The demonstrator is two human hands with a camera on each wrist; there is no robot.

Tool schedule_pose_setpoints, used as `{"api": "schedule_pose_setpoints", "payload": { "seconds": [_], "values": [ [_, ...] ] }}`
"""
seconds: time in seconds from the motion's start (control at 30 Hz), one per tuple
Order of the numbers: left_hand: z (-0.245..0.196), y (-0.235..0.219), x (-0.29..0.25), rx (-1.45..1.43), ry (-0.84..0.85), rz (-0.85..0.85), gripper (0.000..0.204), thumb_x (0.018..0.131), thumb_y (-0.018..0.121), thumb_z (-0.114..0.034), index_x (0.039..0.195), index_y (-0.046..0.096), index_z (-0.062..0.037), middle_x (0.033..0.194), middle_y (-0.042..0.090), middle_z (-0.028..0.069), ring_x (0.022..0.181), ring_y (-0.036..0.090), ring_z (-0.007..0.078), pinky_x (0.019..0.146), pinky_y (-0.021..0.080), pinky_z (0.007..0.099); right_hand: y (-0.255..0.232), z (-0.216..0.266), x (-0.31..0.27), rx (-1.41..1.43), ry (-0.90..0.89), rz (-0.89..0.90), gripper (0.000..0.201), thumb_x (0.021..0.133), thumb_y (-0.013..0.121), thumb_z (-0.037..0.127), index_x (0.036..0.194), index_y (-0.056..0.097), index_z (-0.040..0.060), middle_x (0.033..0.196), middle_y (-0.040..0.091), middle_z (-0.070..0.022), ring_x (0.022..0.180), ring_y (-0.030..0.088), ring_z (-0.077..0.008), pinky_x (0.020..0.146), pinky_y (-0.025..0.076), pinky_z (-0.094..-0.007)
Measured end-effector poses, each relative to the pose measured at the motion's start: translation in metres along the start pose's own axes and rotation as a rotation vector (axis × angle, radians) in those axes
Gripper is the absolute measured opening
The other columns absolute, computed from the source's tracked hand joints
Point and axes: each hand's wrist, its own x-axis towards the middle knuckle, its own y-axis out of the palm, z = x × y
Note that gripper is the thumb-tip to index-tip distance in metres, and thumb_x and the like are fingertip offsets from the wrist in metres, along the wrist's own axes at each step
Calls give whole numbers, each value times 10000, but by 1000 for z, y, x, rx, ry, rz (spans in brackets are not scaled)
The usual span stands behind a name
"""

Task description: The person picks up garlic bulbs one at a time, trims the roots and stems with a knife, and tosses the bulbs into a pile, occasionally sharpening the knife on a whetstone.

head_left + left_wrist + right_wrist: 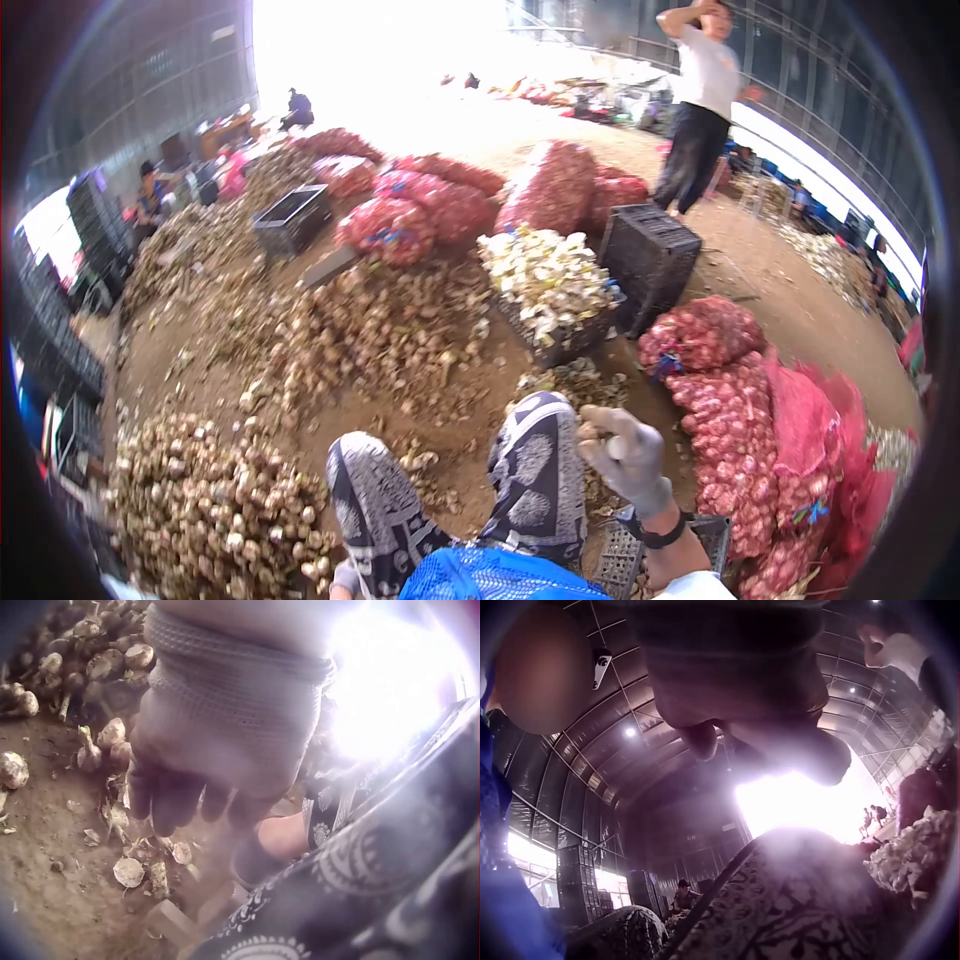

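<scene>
Dirt floor (700, 372) under a big shed roof (630, 682), w/ strong glare from the opening. Our L hand (217, 735), gloved, hangs with its fingers loose and relaxed, nothing seen in them. Our R hand (632, 462) is raised beside the knee (540, 450), its gloved fingers loosely bent, thumb apart; we see nothing gripped. Nearest the L fingers, just beside them on the soil, sit garlic bulbs (111, 732), more or less the same sort as in the heap (220, 490) by the L leg. We'd judge each one light and firm, w/ dry papery skin that may flake or slip against the glove (bruises too, prob., if squeezed hard). Best hold: round the belly, or by the stiff stem stub. Farther out, the patterned trousers (360, 877) hem in the L hand on one side; the soil strip opposite gives it more room. For the R hand, watch the knee, the perforated crate (618, 555) under the forearm and the net sack (725, 450) alongside; up and forward looks roomier, approx. toward the full crate's rim (570, 345).
</scene>
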Motion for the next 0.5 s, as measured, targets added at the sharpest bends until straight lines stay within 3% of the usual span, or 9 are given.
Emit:
{"api": "schedule_pose_setpoints", "payload": {
  "seconds": [0.07, 0.1, 0.13, 0.17, 0.23, 0.33, 0.4, 0.43, 0.5],
  "values": [
    [17, -5, 6, 438, 113, -14, 410, 875, 606, -382, 1087, 700, -43, 1072, 671, 284, 1071, 626, 453, 874, 515, 480, 2, 9, 7, 115, 311, 17, 340, 852, 716, 36, 1169, 640, -62, 899, 694, -55, 788, 641, -83, 694, 526, -240],
    [4, -1, -4, 646, 152, -29, 446, 867, 612, -406, 1095, 706, -34, 1090, 673, 284, 1073, 637, 436, 881, 517, 457, 1, -11, 6, 6, 326, 36, 340, 854, 707, 26, 1174, 636, -65, 893, 683, -43, 775, 627, -72, 684, 519, -232],
    [-12, 4, -16, 573, 61, -52, 496, 856, 627, -439, 1126, 700, -30, 1109, 675, 273, 1080, 653, 409, 897, 515, 439, -1, -33, 7, -104, 333, 55, 340, 855, 698, 16, 1179, 632, -67, 888, 672, -31, 763, 613, -60, 673, 512, -225],
    [-29, 7, -29, 625, 100, -44, 520, 860, 628, -460, 1162, 695, -42, 1120, 683, 255, 1076, 671, 367, 905, 516, 417, -1, -40, 9, -80, 353, 25, 317, 857, 690, 13, 1165, 647, -50, 829, 669, -20, 712, 603, -55, 622, 489, -220],
    [11, 0, -3, 397, 122, 14, 509, 862, 622, -460, 1199, 695, -86, 1130, 694, 229, 1067, 686, 315, 915, 522, 383, -1, -56, 22, -33, 382, -4, 294, 857, 681, 10, 1148, 665, -29, 756, 656, -2, 654, 587, -44, 569, 463, -215],
    [-35, -1, -26, 650, 63, 26, 442, 856, 594, -365, 1166, 708, -72, 1138, 690, 229, 1094, 663, 356, 947, 514, 405, 2, -72, 52, -160, 344, 40, 188, 841, 687, 4, 1026, 662, -12, 696, 583, 39, 610, 529, -33, 550, 434, -214],
    [-52, -5, -22, 650, 34, 11, 433, 852, 583, -355, 1147, 710, -64, 1140, 686, 231, 1095, 656, 369, 952, 511, 415, 5, -105, 71, -295, 282, 120, 165, 824, 703, 22, 978, 651, -5, 672, 541, 44, 585, 481, -35, 538, 410, -224],
    [-59, -8, -20, 667, 23, 8, 426, 848, 572, -345, 1128, 712, -56, 1142, 682, 233, 1095, 648, 381, 956, 508, 425, 16, -116, 82, -206, 325, 97, 182, 797, 720, 36, 961, 651, -4, 654, 516, 34, 582, 459, -44, 538, 399, -239],
    [-77, -13, -11, 776, 12, -5, 401, 844, 563, -341, 1078, 723, -58, 1122, 684, 229, 1074, 645, 398, 945, 511, 441, 31, -137, 115, -363, 283, 225, 239, 763, 732, 39, 988, 663, -6, 665, 531, -13, 605, 485, -85, 576, 434, -276]
  ]
}}
